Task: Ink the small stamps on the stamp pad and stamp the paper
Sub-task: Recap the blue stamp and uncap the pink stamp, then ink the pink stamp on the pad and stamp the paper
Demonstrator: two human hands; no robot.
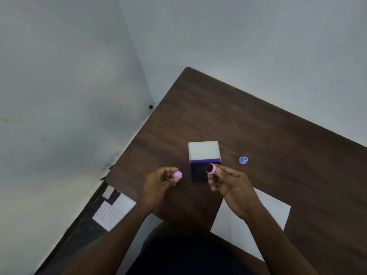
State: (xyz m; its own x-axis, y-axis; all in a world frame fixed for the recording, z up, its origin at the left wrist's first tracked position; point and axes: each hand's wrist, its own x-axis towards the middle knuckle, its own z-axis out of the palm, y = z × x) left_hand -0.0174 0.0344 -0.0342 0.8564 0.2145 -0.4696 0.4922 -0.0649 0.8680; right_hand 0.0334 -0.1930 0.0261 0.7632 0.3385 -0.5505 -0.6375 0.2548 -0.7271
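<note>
Dark wood table [248,120] runs diagonally through the frame, pale walls behind. Stamp pad [199,172] sits mid-frame, its white lid [204,150] hinged open toward the top, dark purple ink surface exposed. Left hand [158,185] pinches a small lilac cap [178,174] between fingertips, left of the pad. Right hand [232,184] grips a lilac stamp [211,168], dark inked face turned toward the camera, at the pad's right edge. Blue stamp [243,160] lies on the table further right, well apart. White paper [274,211] lies lower right, partly under the right wrist.
</note>
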